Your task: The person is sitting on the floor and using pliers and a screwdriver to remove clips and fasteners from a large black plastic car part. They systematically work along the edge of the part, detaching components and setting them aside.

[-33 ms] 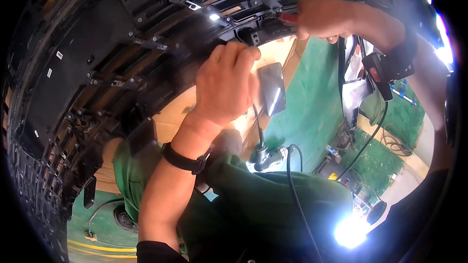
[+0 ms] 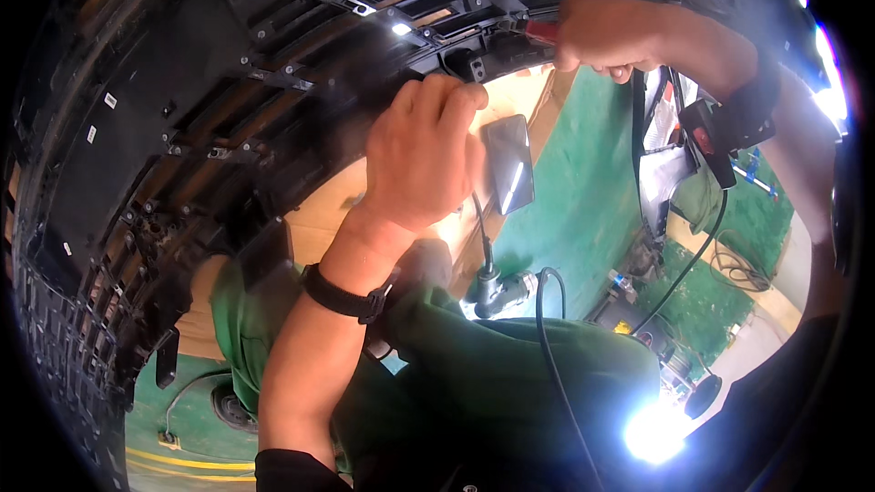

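Overhead is a curved black slatted plastic panel (image 2: 210,55) with screws along its strips. My left hand (image 2: 421,150), strap on the wrist, is closed just under the panel's inner edge; what its fingers grip is hidden. Beside it, a dark glossy phone-like rectangle (image 2: 510,164) appears over the cardboard (image 2: 319,210), and a cable runs down from behind the hand to a dark cylindrical fitting (image 2: 492,292). At upper right, my right hand (image 2: 606,36) grips a red-handled tool (image 2: 538,31), its tip against the panel and hard to make out.
My green-clad legs (image 2: 538,374) are below. A green floor (image 2: 592,173) shows beneath, with coiled cables (image 2: 738,269) and equipment (image 2: 620,323) at right. A bright lamp (image 2: 654,428) shines at lower right, and a dark round object (image 2: 232,408) sits at lower left.
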A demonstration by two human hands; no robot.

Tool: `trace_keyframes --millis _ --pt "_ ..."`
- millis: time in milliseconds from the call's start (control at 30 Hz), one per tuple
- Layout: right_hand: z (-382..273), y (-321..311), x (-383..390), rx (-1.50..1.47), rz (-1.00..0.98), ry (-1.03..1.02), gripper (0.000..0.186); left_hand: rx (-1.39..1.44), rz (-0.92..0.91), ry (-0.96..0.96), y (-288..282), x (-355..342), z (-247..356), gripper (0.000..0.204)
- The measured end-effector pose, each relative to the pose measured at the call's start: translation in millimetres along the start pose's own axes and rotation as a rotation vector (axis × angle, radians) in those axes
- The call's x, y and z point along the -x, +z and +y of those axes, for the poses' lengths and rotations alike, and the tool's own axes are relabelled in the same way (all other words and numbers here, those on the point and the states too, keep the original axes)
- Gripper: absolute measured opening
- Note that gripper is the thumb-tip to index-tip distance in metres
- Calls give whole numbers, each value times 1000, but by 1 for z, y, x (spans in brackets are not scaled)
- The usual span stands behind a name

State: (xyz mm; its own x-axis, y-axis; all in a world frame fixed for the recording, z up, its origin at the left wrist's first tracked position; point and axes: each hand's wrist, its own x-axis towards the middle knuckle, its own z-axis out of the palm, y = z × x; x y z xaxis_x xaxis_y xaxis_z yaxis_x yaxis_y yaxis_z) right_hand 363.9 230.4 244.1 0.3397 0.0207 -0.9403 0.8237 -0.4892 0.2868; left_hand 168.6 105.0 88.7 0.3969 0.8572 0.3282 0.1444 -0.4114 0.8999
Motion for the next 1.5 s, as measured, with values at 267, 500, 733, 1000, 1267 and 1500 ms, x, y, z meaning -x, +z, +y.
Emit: trace_keyframes --millis 267,500,733,1000,1267,1500 --pt "42 76 -25 -917 -220 -433 24 63 2 -133 -9 5 -9 25" --pt "111 121 -2 -994 109 -480 43 61 -8 -216 -5 5 -4 26" --pt "96 100 -8 394 886 -310 48 114 45 -211 -4 1 -7 23" --pt "90 85 -36 816 1257 -317 39 84 38 -175 -1 1 -10 26" --pt "89 70 -51 1008 1451 -235 58 87 11 -195 -1 2 -10 27" --pt "86 70 -51 1074 1405 -153 63 76 -46 -202 -5 1 -9 29"
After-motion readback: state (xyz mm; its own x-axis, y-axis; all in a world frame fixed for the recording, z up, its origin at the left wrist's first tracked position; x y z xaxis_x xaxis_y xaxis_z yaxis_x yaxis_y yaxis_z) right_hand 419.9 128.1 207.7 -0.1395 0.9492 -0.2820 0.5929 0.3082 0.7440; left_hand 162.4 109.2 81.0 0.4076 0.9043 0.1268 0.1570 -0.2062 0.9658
